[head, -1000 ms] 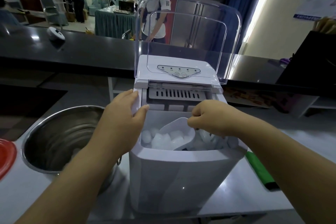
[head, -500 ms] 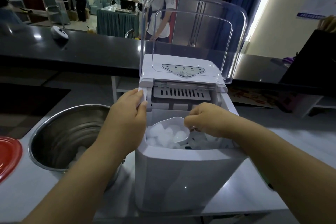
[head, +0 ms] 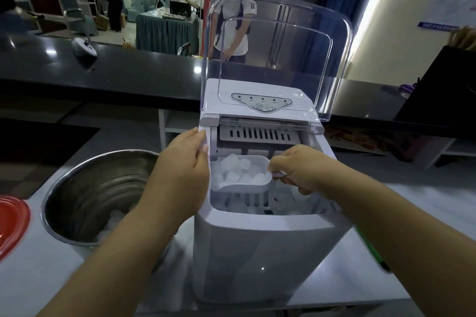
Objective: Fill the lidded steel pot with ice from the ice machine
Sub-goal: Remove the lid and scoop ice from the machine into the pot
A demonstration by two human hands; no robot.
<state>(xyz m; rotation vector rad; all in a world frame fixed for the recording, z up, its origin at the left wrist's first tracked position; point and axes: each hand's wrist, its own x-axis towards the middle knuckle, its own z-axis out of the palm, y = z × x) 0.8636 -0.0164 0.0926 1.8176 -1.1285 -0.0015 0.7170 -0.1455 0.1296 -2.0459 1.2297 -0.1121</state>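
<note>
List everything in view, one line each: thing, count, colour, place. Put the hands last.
ice machine: one, white, on the grey table, centre
lid: one, clear, raised upright at the machine's back
scoop: one, white, full of ice, held above the machine's bin
steel pot: one, silver, left of the machine, some ice at the bottom
red lid: one, red, at the left edge, partly cut off
green object: one, green, right of the machine, too blurred to name
black counter: one, black, behind the table
left hand: one, rests on the machine's left upper edge
right hand: one, grips the scoop's handle
</note>
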